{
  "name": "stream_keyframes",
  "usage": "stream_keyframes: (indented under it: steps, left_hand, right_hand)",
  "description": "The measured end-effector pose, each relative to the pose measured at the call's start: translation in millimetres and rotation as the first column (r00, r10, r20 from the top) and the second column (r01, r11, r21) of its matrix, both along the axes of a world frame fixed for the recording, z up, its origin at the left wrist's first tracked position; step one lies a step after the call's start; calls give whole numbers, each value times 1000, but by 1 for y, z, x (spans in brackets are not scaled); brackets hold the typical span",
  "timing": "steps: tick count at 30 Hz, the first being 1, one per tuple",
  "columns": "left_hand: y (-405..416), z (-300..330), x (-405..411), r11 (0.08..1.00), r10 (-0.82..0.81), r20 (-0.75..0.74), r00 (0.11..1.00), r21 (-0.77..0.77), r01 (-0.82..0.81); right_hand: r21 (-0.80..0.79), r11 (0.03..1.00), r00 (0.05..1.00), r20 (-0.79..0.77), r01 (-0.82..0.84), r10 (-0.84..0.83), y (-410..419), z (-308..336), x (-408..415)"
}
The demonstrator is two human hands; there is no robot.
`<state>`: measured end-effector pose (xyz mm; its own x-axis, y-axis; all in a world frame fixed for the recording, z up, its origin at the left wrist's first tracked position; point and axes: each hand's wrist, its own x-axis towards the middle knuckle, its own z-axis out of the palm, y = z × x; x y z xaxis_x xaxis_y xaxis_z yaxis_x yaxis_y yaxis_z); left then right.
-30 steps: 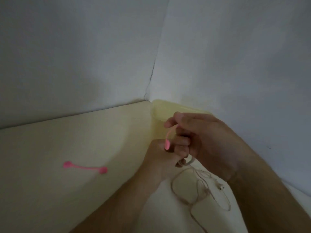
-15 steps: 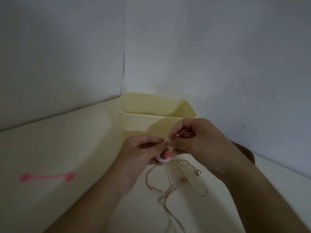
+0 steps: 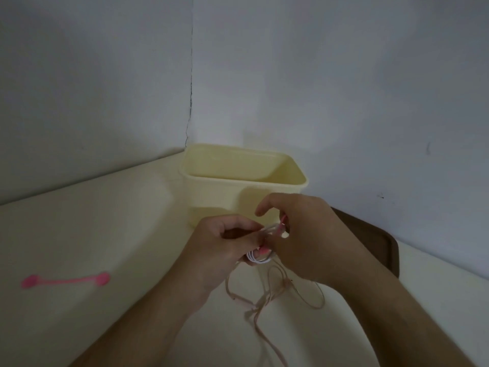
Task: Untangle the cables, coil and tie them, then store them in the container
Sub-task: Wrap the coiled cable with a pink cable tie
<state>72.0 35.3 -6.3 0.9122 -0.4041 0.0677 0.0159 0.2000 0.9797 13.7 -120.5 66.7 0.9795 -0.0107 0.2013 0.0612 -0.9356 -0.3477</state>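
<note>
Fingers (image 3: 238,234) of both hands pinch a white coil (image 3: 258,259) with a pink tie (image 3: 264,251); I would keep it tight, clear of the loose cable (image 3: 264,300).

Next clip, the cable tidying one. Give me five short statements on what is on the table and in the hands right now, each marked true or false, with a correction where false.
1. Both hands, left hand and right hand, hold a small white cable coil with a pink tie at it. True.
2. The cream container lies tipped on its side. False: it stands upright, open at the top.
3. A spare pink tie lies flat on the table, away from the hands. True.
4. The beige cable is already in the container. False: it lies loose on the table below the hands.
5. The brown tray sits left of the container. False: it is on the right.
</note>
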Motion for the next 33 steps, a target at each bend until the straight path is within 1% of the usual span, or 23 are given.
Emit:
stream_keyframes:
  steps: [3, 6, 8, 9, 10, 13, 17, 20, 24, 29, 32, 33]
  left_hand:
    - [1, 1, -1, 999, -33, 26, 999, 9, 33]
    - [1, 2, -3, 997, -49, 57, 997, 58, 46]
    - [0, 2, -3, 995, -43, 76, 996, 97, 35]
    - [0, 2, -3, 993, -45, 77, 996, 112, 36]
    - [0, 2, -3, 992, -47, 75, 996, 124, 37]
    - [1, 2, -3, 988, -54, 72, 996, 148, 43]
    - [2, 2, -5, 981, -96, 67, 993, 176, 83]
    - [2, 2, -6, 979, -117, 81, 990, 177, 101]
    - [3, 3, -6, 986, -112, 76, 991, 130, 102]
    - [2, 2, -6, 993, -85, 60, 995, 81, 80]
    - [0, 3, -7, 998, -39, 49, 998, 47, 37]
    - [1, 3, -7, 1000, -9, 44, 999, 28, 8]
  right_hand:
    - [-177, 984, 999, -38, 17, -24, 13, 4, -3]
    - [-298, 954, 998, -50, 27, -44, 20, 6, -4]
    - [-347, 937, 996, -71, 31, -59, 19, 6, -5]
    - [-336, 942, 994, -96, 25, -61, 17, 6, -4]
    - [-286, 958, 990, -128, 13, -51, 14, 6, -3]
    - [-68, 997, 979, -202, -40, 25, 4, 5, 1]
    - [111, 991, 984, -156, -74, 91, -9, 3, 3]
    - [206, 975, 991, -83, -85, 104, -13, 0, 7]
    - [281, 958, 998, -28, -48, 58, -19, -6, 12]
    - [394, 919, 996, -84, 20, 14, -20, -7, 10]
    - [489, 871, 994, -107, 43, 11, -14, -5, 7]
    - [537, 840, 992, -123, 74, -9, -13, -4, 7]
